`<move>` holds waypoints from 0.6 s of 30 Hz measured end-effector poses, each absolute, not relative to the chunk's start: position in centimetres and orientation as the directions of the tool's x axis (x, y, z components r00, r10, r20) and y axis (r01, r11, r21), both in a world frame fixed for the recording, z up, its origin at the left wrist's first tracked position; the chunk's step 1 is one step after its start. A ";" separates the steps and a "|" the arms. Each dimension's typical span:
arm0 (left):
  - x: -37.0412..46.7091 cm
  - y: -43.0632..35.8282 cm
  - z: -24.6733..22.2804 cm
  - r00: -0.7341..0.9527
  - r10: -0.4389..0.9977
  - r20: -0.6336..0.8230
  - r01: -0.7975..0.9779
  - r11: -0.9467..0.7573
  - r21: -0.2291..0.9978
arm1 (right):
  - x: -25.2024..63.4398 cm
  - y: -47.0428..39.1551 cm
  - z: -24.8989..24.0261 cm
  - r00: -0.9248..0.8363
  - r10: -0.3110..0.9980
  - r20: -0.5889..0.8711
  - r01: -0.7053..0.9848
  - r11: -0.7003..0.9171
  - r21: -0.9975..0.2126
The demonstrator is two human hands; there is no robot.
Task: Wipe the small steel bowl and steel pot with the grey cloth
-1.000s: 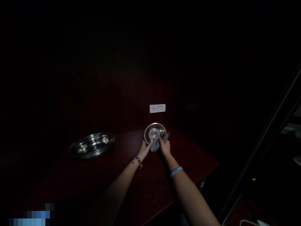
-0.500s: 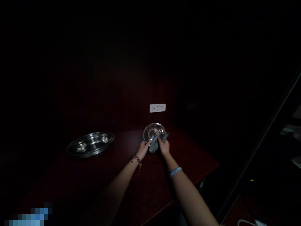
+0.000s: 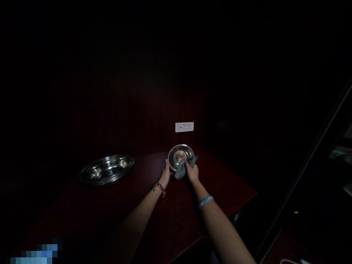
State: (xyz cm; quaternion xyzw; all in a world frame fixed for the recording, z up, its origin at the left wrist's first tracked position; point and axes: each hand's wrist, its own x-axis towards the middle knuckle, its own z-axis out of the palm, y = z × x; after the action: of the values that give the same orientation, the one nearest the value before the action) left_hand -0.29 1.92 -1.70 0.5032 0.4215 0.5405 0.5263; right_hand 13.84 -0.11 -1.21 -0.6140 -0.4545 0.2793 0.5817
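Observation:
My right hand (image 3: 193, 172) is closed on a grey cloth (image 3: 180, 171), bunched over the near right rim of a round, shiny metal plate (image 3: 173, 155). The plate is tilted, with its inner face towards me. At its near left edge is my left hand (image 3: 165, 176), its thumb stretched up beside the rim and off the plate's face. Its other fingers are mostly hidden low by the plate, so whether they touch its underside is not clear. A beaded bracelet circles my left wrist, and a blue band my right forearm.
Left on the dark red table (image 3: 148, 165) stands a large oval metal basin (image 3: 110, 169). A white socket panel (image 3: 184, 127) is on the wall behind the plate. The table's right edge runs diagonally; beyond it are a dark upright edge and a pale cable (image 3: 287, 261).
My left thumb has come off the plate's rim and now points upward beside it. My right hand keeps the cloth at nearly the same place on the plate.

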 end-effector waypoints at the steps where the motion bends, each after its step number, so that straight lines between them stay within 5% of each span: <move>1: -0.3 1.9 -1.6 0.053 0.994 0.095 -0.153 -0.086 0.984 | 13.8 -0.1 -1.2 0.427 0.883 0.192 0.230 0.099 -0.968; 18: -0.4 2.8 -2.3 0.064 0.995 0.078 -0.165 -0.066 0.984 | 13.9 0.0 -1.3 0.433 0.883 0.178 0.233 0.081 -0.969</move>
State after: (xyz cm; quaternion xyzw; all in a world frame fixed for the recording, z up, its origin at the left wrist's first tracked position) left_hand -0.43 2.81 -2.32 0.4928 0.4212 0.5389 0.5379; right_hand 13.88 0.02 -1.33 -0.6169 -0.4523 0.2805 0.5798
